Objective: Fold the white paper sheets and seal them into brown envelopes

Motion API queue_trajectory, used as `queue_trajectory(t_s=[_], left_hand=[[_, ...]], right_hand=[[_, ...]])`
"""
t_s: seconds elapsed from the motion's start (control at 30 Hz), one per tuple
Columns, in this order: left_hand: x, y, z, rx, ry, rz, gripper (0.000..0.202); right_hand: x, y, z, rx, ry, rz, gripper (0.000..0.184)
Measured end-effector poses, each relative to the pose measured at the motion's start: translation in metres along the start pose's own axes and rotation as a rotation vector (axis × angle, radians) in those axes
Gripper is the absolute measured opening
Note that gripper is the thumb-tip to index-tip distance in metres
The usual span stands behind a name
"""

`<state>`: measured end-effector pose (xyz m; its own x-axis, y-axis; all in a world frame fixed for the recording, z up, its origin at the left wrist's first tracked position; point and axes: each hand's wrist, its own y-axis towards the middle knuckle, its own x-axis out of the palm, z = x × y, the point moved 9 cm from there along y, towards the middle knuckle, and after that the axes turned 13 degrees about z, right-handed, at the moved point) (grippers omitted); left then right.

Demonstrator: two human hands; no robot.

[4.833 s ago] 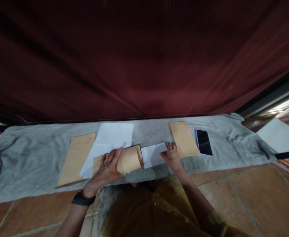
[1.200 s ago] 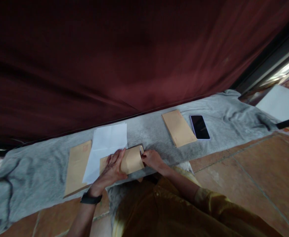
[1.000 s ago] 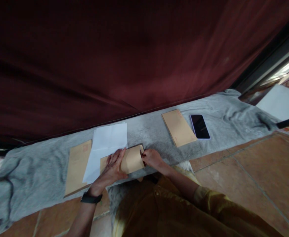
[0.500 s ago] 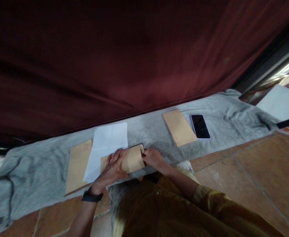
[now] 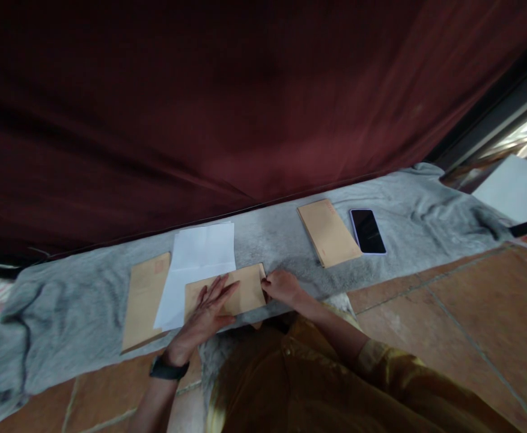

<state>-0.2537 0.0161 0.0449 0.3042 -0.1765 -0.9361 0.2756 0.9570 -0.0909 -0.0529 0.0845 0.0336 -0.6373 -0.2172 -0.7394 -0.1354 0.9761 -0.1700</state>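
Brown envelope (image 5: 250,290) right at the table's (image 5: 78,300) near edge, left hand (image 5: 207,314) laid flat over it, fingers spread and grasping nothing, while the right hand (image 5: 283,287) works curled at its right-hand end, its grip bent tight, though whether it pinches anything I cannot tell. Even palm pressure and a light, level touch there should avoid creases, with white sheets (image 5: 204,245) running behind toward the far edge!

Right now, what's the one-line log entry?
left hand: spread on middle envelope | right hand: curled at envelope's right end | white paper: partly under envelope
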Motion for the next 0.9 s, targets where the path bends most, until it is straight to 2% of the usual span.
queue_trajectory(t_s=[0.1, 0.23, 0.5, 0.6, 0.73, 0.9], left_hand=[[0.003, -0.002, -0.001, 0.002, 0.01, -0.017, 0.085], [0.002, -0.002, -0.002, 0.031, 0.01, 0.019, 0.082], [0.006, -0.004, -0.004, 0.036, 0.045, 0.02, 0.08], [0.008, -0.005, -0.005, 0.036, 0.067, 0.012, 0.079], [0.007, -0.008, -0.001, 0.041, 0.095, 0.06, 0.076], [-0.001, -0.016, 0.013, 0.041, 0.131, 0.14, 0.076]], right_hand=[[-0.01, 0.011, 0.003, -0.017, -0.079, 0.0, 0.031], [-0.022, 0.03, -0.003, -0.054, -0.121, 0.035, 0.031], [-0.003, 0.046, -0.026, -0.085, -0.09, 0.01, 0.021], [0.0, 0.051, -0.027, -0.06, -0.041, -0.011, 0.019], [0.005, 0.054, -0.024, -0.027, 0.09, -0.087, 0.017], [0.009, 0.041, -0.019, 0.025, 0.318, -0.207, 0.013]])
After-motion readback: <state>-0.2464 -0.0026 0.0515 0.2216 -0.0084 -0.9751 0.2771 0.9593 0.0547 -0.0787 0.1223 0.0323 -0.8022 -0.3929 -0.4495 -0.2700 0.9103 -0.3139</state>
